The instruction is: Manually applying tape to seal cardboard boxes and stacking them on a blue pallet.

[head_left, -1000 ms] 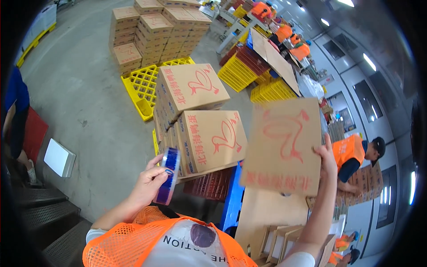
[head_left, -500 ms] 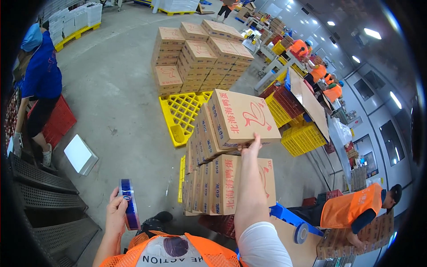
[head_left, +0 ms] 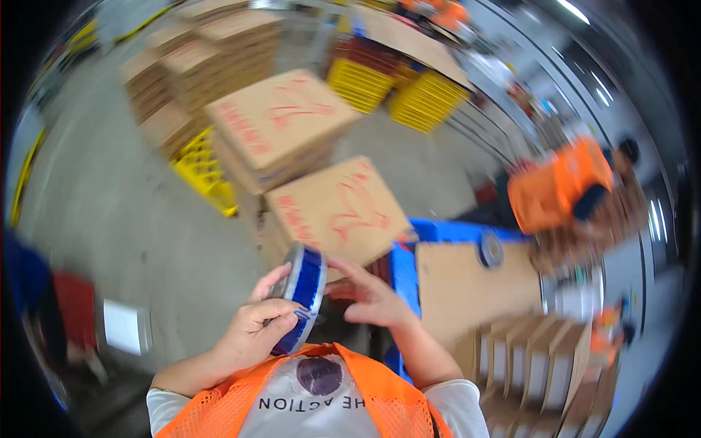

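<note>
A wide roll of blue packing tape (head_left: 309,286) stands on edge in front of my chest. My left hand (head_left: 252,325) grips it, with the thumb and fingers at its left side. On the roll's other side is my right hand (head_left: 376,298), fingers apart and close to the rim; whether a fingertip touches it, I cannot tell. Just beyond the hands sits a brown carton (head_left: 339,208) with red print on its top. A taller stack behind it is topped by another such carton (head_left: 281,117).
To the right, a blue-framed bench (head_left: 475,285) with a brown top carries another tape roll (head_left: 491,250). Upright cartons (head_left: 533,358) stand near it. A person in an orange vest (head_left: 558,186) bends beyond. Further off are a yellow pallet (head_left: 204,171) and yellow crates (head_left: 423,98).
My right hand has left the upper carton and come back beside the tape roll. My left hand has brought the roll in front of my chest. The view has swung right.
</note>
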`<action>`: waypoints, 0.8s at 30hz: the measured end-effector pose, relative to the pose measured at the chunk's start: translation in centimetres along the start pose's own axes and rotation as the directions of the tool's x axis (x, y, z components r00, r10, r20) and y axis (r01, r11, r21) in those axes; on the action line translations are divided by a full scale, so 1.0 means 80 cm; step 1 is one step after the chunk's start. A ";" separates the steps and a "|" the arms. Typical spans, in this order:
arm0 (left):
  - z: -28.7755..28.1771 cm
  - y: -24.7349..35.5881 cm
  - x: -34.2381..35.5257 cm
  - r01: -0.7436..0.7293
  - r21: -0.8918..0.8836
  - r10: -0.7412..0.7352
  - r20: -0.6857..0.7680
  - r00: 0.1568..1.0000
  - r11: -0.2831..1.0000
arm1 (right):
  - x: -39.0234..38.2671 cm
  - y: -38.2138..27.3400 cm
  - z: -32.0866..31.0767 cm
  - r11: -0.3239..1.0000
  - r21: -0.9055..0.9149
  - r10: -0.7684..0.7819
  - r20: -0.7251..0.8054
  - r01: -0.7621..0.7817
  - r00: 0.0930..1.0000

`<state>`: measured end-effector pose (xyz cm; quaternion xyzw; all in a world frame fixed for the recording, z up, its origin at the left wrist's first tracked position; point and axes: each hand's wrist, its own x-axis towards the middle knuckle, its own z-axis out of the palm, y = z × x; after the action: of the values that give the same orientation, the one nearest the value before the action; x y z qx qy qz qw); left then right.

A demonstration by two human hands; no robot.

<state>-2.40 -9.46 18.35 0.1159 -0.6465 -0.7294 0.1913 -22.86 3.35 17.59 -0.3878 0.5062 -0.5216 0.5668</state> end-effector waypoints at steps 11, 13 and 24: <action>0.325 -0.060 0.087 0.094 -0.079 -0.031 0.580 0.814 0.992 | -0.269 0.071 0.007 0.821 -0.560 -0.570 -0.786 0.113 0.242; 0.374 -0.075 0.083 -0.220 0.091 0.098 0.690 0.717 0.971 | -0.335 0.076 0.011 0.896 -0.392 -0.431 -0.880 0.210 0.198; 0.614 -0.074 0.044 -0.729 -0.392 0.571 0.821 -0.002 0.561 | -0.561 0.104 0.068 0.961 -0.253 -0.221 -0.943 0.108 -0.248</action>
<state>-26.80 33.71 19.52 -0.5942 -0.6643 -0.4381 0.1171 -13.38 48.35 18.18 0.0801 0.7179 -0.6790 -0.1310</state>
